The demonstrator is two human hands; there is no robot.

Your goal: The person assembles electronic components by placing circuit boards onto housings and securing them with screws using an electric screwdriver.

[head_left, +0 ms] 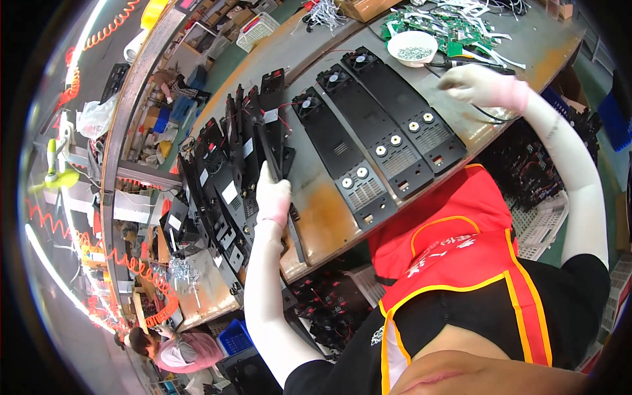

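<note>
My left hand [273, 197], in a white glove and sleeve, is closed on the near end of a black plastic panel [266, 146] tilted up almost edge-on. To its right, three long black panels [359, 125] lie side by side on the metal table [315, 210]. Each has a small round fan at its far end and a pair of white round pieces near its near end. My right hand [475, 85], also gloved, hovers beyond the rightmost panel with fingers curled together; whatever they hold is hidden. Just past it lies a dark screwdriver-like tool [477, 65] with a cable.
A white bowl [413, 49] of small screws stands at the far right, before a heap of green circuit boards [454, 29]. More black panels [217, 171] crowd the table's left. Below the right edge sits a white crate [543, 227]. A person in pink [191, 352] is at lower left.
</note>
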